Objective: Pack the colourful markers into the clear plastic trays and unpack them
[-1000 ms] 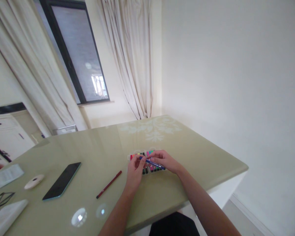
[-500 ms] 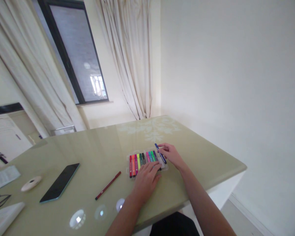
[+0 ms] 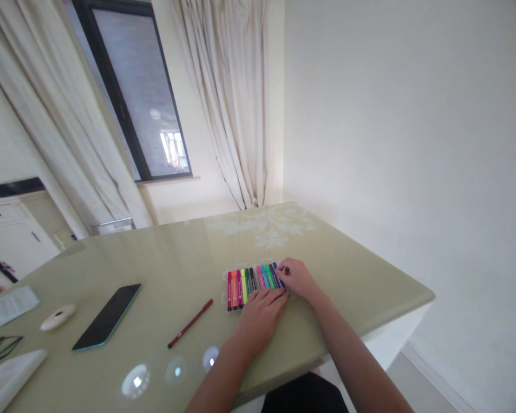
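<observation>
From the head cam: there's tiny pale lettering on some of the marker barrels, but it's way too small and blurry to make out a brand. The blue felt-tip marker [image 3: 275, 266] is a slim one, mostly covered by fingers, sitting at the far right end of the row in a clear plastic case [image 3: 224, 299]. It's tilted a bit, far end leaning left like its neighbours. Left bunch of markers [image 3: 241, 287] runs red, orange, magenta, yellow, green, black; the right bunch [image 3: 265, 276] has pink, light blue, green and dark purple beside the blue. The right hand [image 3: 296, 277] comes in from the right with bent fingers touching the blue one; can't tell if it's actually pinched or just pushed. The left hand [image 3: 260, 314] is palm down, fingers stretched out over the near ends of the right bunch, not clutching anything. A dark red felt-tip marker [image 3: 190, 323] lies on the glossy greenish table [image 3: 335, 264], left of the case, and a black-screened phone [image 3: 107, 316] is further left.
</observation>
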A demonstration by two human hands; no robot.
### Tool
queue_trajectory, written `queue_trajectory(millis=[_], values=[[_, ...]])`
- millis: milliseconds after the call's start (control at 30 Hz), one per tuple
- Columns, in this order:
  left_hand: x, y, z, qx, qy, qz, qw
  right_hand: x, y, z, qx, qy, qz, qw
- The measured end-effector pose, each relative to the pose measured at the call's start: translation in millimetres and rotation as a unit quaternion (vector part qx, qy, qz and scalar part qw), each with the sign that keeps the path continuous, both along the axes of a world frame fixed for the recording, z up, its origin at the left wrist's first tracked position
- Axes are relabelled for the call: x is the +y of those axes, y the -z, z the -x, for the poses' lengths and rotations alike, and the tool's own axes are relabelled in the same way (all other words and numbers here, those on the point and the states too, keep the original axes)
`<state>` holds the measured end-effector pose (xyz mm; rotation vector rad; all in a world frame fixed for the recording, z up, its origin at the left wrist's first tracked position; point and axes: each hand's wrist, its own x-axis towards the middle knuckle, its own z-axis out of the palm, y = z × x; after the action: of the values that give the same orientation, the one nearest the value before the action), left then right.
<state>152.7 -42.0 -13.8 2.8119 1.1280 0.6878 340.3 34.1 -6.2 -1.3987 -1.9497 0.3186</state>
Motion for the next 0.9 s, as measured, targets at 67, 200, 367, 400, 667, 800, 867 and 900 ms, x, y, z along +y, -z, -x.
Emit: queue_trajectory(millis=[67,200,367,400,667,800,867,900], values=[[-0.2,0.3,-1.0,0.002,0.000,0.001,1.000,-0.5,-0.7,1.5,-0.011,0.004,-0.003,1.000],[-0.6,-3.1,-4.0,-0.013,0.002,0.006,1.000,-1.6,-0.2,4.3,-0.017,0.020,-0.008,1.000],[-2.7,-16.1,24.5,-0.107,-0.143,-0.024,0.984,-0.5,1.1,3.4,-0.005,0.034,-0.024,0.999],[-5.0,-16.7,39.8,-0.121,-0.212,-0.029,0.969,0.0,0.9,3.1,0.000,0.033,-0.027,0.999],[-29.2,2.9,177.1,-0.018,-0.450,0.114,0.886,-1.7,-5.6,8.2,0.069,0.038,-0.046,0.996],[-13.7,-22.1,129.6,-0.209,-0.371,0.140,0.894,-6.6,-7.4,13.7,0.159,-0.039,-0.012,0.986],[-0.6,-36.2,81.1,-0.302,-0.275,0.143,0.902,-8.9,-8.3,15.3,0.247,-0.110,0.038,0.962],[6.1,-41.1,56.7,-0.323,-0.238,0.142,0.905,-9.7,-8.9,15.4,0.290,-0.143,0.063,0.944]])
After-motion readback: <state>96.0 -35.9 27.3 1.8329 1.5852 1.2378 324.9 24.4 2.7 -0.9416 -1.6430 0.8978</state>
